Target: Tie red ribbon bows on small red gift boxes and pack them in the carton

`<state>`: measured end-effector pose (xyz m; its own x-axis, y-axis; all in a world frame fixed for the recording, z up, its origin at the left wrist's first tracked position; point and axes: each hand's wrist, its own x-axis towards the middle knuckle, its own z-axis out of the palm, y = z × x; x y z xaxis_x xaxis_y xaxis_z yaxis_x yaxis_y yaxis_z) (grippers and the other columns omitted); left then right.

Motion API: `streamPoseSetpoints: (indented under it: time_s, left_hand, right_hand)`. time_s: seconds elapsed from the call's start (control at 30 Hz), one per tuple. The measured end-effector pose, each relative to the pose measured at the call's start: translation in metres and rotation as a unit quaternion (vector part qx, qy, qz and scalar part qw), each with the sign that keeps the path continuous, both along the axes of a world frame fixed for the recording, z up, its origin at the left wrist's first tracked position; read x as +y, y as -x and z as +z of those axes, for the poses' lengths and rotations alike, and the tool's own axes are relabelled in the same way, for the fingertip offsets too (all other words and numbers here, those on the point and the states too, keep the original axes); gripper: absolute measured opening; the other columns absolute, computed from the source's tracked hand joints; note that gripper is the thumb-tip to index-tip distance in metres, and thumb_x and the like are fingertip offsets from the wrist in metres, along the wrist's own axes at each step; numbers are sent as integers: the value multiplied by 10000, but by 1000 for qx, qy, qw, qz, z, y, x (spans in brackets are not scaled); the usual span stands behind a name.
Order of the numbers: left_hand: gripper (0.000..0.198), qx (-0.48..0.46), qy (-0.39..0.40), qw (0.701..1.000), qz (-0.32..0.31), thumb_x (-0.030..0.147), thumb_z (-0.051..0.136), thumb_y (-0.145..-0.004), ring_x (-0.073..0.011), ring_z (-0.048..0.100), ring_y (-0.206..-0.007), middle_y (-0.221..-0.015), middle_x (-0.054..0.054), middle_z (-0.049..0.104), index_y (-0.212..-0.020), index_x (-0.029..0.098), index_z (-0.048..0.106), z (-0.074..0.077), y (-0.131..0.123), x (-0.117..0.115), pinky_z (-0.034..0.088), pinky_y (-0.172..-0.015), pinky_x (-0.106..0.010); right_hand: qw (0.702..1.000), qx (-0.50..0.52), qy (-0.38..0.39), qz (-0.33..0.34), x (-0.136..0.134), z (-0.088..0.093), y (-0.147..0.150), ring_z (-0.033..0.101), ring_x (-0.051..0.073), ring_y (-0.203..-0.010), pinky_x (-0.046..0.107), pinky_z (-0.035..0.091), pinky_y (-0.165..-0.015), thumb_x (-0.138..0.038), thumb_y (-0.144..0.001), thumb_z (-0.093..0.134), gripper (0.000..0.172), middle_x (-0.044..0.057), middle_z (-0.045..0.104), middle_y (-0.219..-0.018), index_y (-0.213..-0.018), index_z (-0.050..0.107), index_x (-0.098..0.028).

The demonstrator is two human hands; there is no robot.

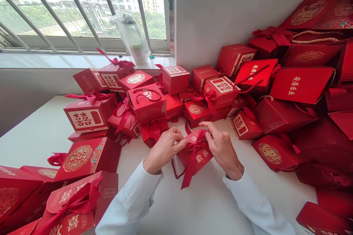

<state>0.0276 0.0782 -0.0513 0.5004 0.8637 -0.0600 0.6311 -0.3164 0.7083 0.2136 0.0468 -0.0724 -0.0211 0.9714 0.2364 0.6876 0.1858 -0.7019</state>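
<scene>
A small red gift box with gold characters lies tilted on the white table between my hands. A red satin ribbon crosses its top and trails toward me. My left hand is closed, pinching the ribbon at the box's left top edge. At the box's right top my right hand pinches the ribbon's bow. Both of my sleeves are white.
Red gift boxes are heaped all round: a pile behind the hands, larger boxes and bags stacked at the right, more at the near left. A plastic-wrapped bottle stands on the window sill. A white wall is behind.
</scene>
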Motion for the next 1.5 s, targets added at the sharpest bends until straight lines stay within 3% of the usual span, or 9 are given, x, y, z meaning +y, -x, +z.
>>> streamPoseSetpoints:
  time_s: [0.23, 0.53, 0.9, 1.17, 1.27, 1.37, 1.5]
  left_hand:
    - [413, 3, 1, 1000, 22, 421, 345, -905, -127, 335, -607, -605, 18, 326, -582, 185, 240, -3, 0, 1, 270, -575, -268]
    - [416, -49, 32, 998, 10, 496, 376, -895, -119, 371, -630, -675, 16, 403, -639, 170, 402, 5, 4, 1, 307, -558, -240]
    - [408, -48, 16, 998, 22, 466, 336, -907, -121, 268, -593, -644, 17, 283, -616, 187, 272, 4, 5, 0, 249, -519, -255]
    - [397, -65, 38, 997, 16, 474, 370, -889, -118, 336, -606, -669, 20, 362, -627, 176, 378, 1, 6, 1, 266, -542, -246]
    - [389, -63, 30, 997, 20, 459, 360, -894, -120, 307, -609, -658, 23, 318, -622, 183, 330, 0, 5, 1, 257, -542, -251]
    - [382, -64, 35, 997, 23, 441, 344, -901, -121, 277, -606, -653, 24, 279, -623, 190, 273, 0, 5, 2, 243, -534, -255]
    - [385, -77, 48, 996, 21, 449, 326, -909, -119, 257, -606, -657, 26, 250, -637, 193, 234, -1, 5, 2, 232, -533, -255]
  right_hand:
    - [1000, -4, 5, 1, 0, 3, 0, 523, 145, -550, 243, 386, -577, -175, -907, 351, 306, -37, 541, -623, -1134, 553, -214]
    - [986, 49, 121, 101, -3, 22, -29, 553, 147, -619, 250, 421, -602, -326, -918, 404, 317, -28, 613, -691, -1194, 506, -206]
    - [983, 27, 145, 114, -10, 31, -37, 572, 138, -603, 236, 428, -557, -285, -849, 508, 314, -21, 614, -732, -1154, 559, -228]
    - [976, -44, 175, 125, -18, 33, -37, 593, 157, -598, 256, 426, -571, -201, -799, 531, 384, -48, 643, -656, -1180, 555, -245]
    - [984, -58, 139, 97, -17, 32, -38, 606, 175, -656, 288, 445, -628, -278, -830, 555, 335, -24, 663, -738, -1164, 559, -252]
    - [996, -48, 38, 71, -15, 35, -33, 610, 186, -798, 305, 453, -729, -267, -876, 533, 217, 13, 664, -890, -1078, 612, -255]
    - [991, -47, -64, 112, -17, 36, -12, 565, 185, -877, 287, 441, -767, -195, -907, 513, 175, 24, 640, -891, -964, 672, -243]
